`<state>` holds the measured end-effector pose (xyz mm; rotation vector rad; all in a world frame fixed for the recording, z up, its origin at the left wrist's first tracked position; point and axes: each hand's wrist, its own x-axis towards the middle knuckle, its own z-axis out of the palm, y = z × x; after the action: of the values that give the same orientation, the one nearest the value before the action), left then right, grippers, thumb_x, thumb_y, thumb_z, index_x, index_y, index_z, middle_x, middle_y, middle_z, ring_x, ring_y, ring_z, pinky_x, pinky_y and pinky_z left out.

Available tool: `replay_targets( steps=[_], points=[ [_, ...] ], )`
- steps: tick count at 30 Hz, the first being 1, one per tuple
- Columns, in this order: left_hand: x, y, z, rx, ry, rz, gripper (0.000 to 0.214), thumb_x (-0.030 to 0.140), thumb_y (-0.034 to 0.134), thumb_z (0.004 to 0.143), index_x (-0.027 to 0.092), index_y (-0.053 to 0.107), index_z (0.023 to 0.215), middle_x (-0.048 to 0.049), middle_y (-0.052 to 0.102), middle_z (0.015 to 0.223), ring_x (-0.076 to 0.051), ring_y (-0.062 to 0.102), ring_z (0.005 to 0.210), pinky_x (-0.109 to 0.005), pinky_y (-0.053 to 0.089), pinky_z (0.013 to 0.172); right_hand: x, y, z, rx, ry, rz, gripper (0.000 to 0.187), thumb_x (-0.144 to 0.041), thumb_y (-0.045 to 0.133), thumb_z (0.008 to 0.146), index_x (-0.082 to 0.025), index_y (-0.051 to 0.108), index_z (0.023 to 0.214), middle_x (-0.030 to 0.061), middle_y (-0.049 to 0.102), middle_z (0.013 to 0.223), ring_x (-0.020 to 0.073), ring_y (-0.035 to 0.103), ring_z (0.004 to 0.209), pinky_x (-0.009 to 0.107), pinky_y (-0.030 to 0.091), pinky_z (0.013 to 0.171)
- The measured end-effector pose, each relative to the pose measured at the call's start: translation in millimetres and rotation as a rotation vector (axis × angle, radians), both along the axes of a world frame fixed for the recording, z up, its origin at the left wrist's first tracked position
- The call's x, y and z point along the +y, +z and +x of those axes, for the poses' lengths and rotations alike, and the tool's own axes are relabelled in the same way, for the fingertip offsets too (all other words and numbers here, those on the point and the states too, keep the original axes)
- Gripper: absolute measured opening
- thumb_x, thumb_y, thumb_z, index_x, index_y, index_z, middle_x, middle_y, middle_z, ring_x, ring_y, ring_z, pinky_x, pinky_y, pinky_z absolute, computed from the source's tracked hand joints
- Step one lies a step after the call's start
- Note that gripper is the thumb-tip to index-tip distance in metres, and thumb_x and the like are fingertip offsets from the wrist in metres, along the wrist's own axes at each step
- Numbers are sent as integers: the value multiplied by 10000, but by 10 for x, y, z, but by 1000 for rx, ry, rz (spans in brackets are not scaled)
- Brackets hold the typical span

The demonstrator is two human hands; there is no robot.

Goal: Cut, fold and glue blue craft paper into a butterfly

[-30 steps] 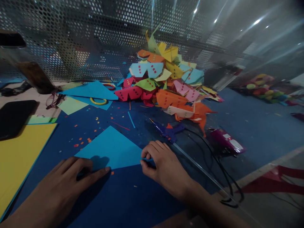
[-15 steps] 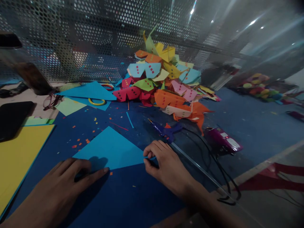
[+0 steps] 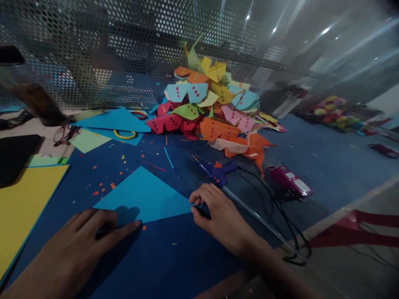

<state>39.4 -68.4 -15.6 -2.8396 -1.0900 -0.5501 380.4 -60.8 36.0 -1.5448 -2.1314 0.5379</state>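
Observation:
A light blue paper triangle point(image 3: 145, 197) lies on the dark blue work surface point(image 3: 174, 257) in front of me. My left hand point(image 3: 84, 241) rests with fingers spread on the triangle's near left corner, pressing it flat. My right hand point(image 3: 218, 211) pinches the triangle's right tip between thumb and fingers. Just beyond my right hand lies a blue glue gun point(image 3: 215, 172) with a clear glue stick and a black cord.
A heap of folded coloured paper butterflies point(image 3: 215, 112) is piled against the perforated metal wall point(image 3: 93, 50). A yellow sheet point(image 3: 25, 203), a dark phone point(image 3: 15, 155), scissors with yellow handles point(image 3: 124, 134), more blue sheets and a purple device point(image 3: 289, 182) lie around. Paper scraps dot the surface.
My right hand has closed its pinch on the triangle's right tip and shifted slightly. My left hand has stayed in place on the paper.

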Motion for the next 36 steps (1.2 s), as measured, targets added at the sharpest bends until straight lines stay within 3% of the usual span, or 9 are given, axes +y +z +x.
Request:
replay_targets(
  steps=[4, 9, 19, 27, 30, 36],
  points=[
    [-29, 35, 47, -8, 69, -18, 607, 94, 383, 927, 446, 667, 1334, -45, 670, 997, -241, 597, 871, -352, 520, 761, 0, 4, 19, 16, 9, -2, 265, 25, 623, 802, -214, 587, 910, 3, 635, 922, 182, 596, 893, 344, 493, 835],
    [-27, 40, 28, 2, 27, -15, 604, 102, 394, 925, 429, 647, 1366, -60, 673, 1002, -248, 622, 884, -357, 541, 749, -2, -17, 48, 18, 37, 21, 280, 38, 600, 806, -211, 598, 936, 14, 647, 947, 190, 613, 927, 345, 509, 840],
    [-43, 87, 55, 11, 75, -19, 632, 72, 364, 922, 446, 664, 1334, -32, 668, 1009, -251, 633, 889, -369, 545, 767, -14, -41, 98, 56, 52, 28, 291, 29, 525, 869, -209, 631, 997, 30, 647, 973, 195, 619, 952, 341, 516, 845],
    [-49, 167, 93, 12, 63, -18, 583, 94, 372, 960, 432, 672, 1329, -42, 669, 1008, -229, 634, 887, -348, 544, 772, -19, -69, 120, 67, 60, 51, 402, 82, 460, 802, -212, 647, 1003, 29, 655, 969, 183, 632, 929, 325, 527, 822],
    [-47, 177, 107, 14, 76, -18, 610, 78, 364, 947, 447, 672, 1323, -31, 676, 1001, -222, 633, 869, -336, 544, 759, -36, -65, 114, 87, 60, 129, 400, 81, 439, 792, -217, 637, 971, 31, 665, 948, 184, 638, 903, 323, 523, 792],
    [-45, 173, 119, -41, 58, -78, 626, 45, 397, 911, 420, 668, 1333, -21, 693, 993, -218, 652, 878, -317, 534, 765, -95, 17, -6, 26, 63, 354, 199, -67, 554, 925, -225, 644, 1007, 57, 688, 1008, 226, 625, 966, 414, 483, 885]
  ],
)
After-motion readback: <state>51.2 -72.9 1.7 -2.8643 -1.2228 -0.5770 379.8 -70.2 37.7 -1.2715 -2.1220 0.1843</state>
